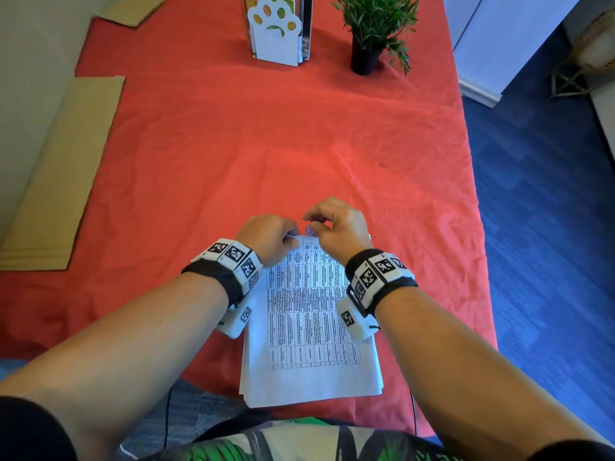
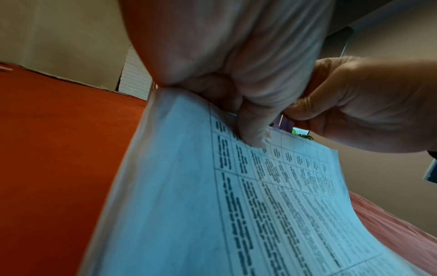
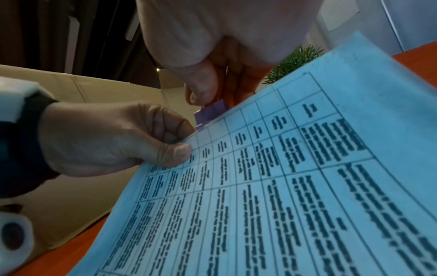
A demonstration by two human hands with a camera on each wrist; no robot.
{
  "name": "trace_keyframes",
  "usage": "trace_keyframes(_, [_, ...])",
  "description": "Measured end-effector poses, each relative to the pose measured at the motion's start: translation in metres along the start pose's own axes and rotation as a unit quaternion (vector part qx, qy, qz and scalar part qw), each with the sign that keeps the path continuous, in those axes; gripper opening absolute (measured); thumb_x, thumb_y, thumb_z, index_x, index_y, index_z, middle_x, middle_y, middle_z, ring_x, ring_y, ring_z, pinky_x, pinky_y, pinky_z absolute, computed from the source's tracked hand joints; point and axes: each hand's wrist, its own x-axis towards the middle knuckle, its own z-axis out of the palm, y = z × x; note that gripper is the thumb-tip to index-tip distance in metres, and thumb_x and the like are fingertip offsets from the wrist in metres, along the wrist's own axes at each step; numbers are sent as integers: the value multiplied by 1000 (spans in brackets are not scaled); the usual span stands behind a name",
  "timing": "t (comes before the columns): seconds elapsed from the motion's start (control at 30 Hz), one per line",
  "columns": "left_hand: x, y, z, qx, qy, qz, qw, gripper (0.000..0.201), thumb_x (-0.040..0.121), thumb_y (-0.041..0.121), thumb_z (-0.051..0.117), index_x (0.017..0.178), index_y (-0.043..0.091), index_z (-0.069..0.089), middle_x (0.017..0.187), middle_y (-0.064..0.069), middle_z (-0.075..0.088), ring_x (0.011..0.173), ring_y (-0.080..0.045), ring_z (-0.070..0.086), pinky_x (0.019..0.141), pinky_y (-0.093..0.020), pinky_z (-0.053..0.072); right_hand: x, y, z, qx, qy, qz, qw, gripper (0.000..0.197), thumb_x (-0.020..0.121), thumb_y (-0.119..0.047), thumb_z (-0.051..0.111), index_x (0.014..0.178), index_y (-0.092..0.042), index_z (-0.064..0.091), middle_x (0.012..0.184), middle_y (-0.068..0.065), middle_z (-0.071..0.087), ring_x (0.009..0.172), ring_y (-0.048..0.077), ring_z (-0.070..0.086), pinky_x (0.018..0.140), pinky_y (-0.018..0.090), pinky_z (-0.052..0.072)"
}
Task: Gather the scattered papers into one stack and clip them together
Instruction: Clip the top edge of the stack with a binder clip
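A stack of papers printed with tables lies on the red tablecloth near the front edge, its far end lifted. My left hand pinches the stack's far left corner, thumb on top and fingers under it. My right hand pinches a purple binder clip at the far edge of the papers. The clip shows only as a sliver between thumb and fingers. I cannot tell whether its jaws grip the sheets.
A white paw-shaped holder and a potted plant stand at the table's far end. Flat cardboard lies along the left edge. Blue floor drops off on the right.
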Motion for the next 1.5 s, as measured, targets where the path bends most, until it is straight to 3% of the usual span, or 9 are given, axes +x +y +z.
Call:
trace_keyframes(0.1, [0, 1, -1, 5, -1, 2, 1000, 15, 89, 27, 59, 96, 19, 68, 62, 8, 51, 66, -21, 50, 66, -29, 30, 0, 1, 2, -9, -10, -10, 1000, 13, 73, 4, 70, 77, -8, 73, 79, 5, 66, 69, 13, 54, 64, 27, 47])
trace_keyframes(0.43, [0, 3, -2, -14, -4, 0, 1000, 16, 88, 28, 58, 96, 20, 69, 78, 1, 68, 71, -19, 55, 72, -28, 37, 6, 0, -2, -48, -65, -30, 996, 18, 69, 7, 63, 70, -10, 67, 73, 5, 65, 70, 19, 58, 63, 35, 50])
trace_keyframes(0.67, [1, 4, -5, -4, -13, -13, 1000, 13, 88, 28, 59, 90, 19, 68, 66, 3, 60, 66, -20, 55, 70, -29, 33, -3, 8, 1, -48, -83, 26, 995, 6, 84, -10, 65, 88, -9, 61, 89, 7, 68, 84, 25, 64, 74, 42, 53])
trace_keyframes(0.77, [4, 2, -6, 0, -23, -18, 1000, 12, 88, 27, 59, 83, 18, 66, 62, 5, 56, 65, -22, 54, 69, -29, 33, -16, 11, 5, -150, -43, -65, 986, 6, 82, -18, 65, 85, -13, 64, 103, 7, 62, 92, 28, 59, 76, 38, 49])
trace_keyframes(0.87, [7, 1, -6, -5, -23, -21, 999, 12, 87, 29, 59, 85, 20, 67, 69, 4, 62, 71, -23, 59, 70, -29, 38, -34, 15, 9, -224, 18, -125, 966, 11, 80, -23, 64, 77, -13, 67, 90, 8, 58, 77, 30, 53, 66, 38, 44])
trace_keyframes(0.97, [10, 0, -5, -8, -23, -16, 1000, 10, 85, 30, 60, 85, 23, 68, 74, 6, 65, 72, -19, 60, 73, -29, 45, -53, 23, 15, -248, -3, -165, 955, 7, 79, -18, 66, 75, -13, 70, 84, 4, 62, 73, 29, 55, 62, 40, 49])
trace_keyframes(1.2, [7, 10, -7, 36, 12, 18, 999, 15, 87, 33, 58, 73, 27, 56, 60, 8, 55, 63, -20, 54, 73, -30, 39, -45, 13, -1, -281, -18, -107, 953, 53, 78, -18, 65, 129, -14, 53, 126, 3, 59, 110, 25, 52, 90, 41, 43])
trace_keyframes(1.37, [-2, 30, -11, 64, 62, 36, 995, 11, 84, 24, 60, 72, 22, 60, 60, 8, 59, 61, -17, 55, 85, -33, 40, -27, 3, -16, -279, -118, -19, 953, 70, 90, -38, 53, 150, -24, 21, 128, 2, 61, 130, 24, 43, 115, 52, 11])
trace_keyframes(1.5, [-1, 24, -29, -13, 80, 10, 997, 13, 88, 24, 56, 80, 23, 66, 57, 15, 55, 57, -3, 53, 83, -32, 42, -28, 9, -32, -226, 11, 43, 973, 90, 82, -36, 62, 151, -28, 5, 151, 2, 32, 144, 24, 20, 116, 56, 3])
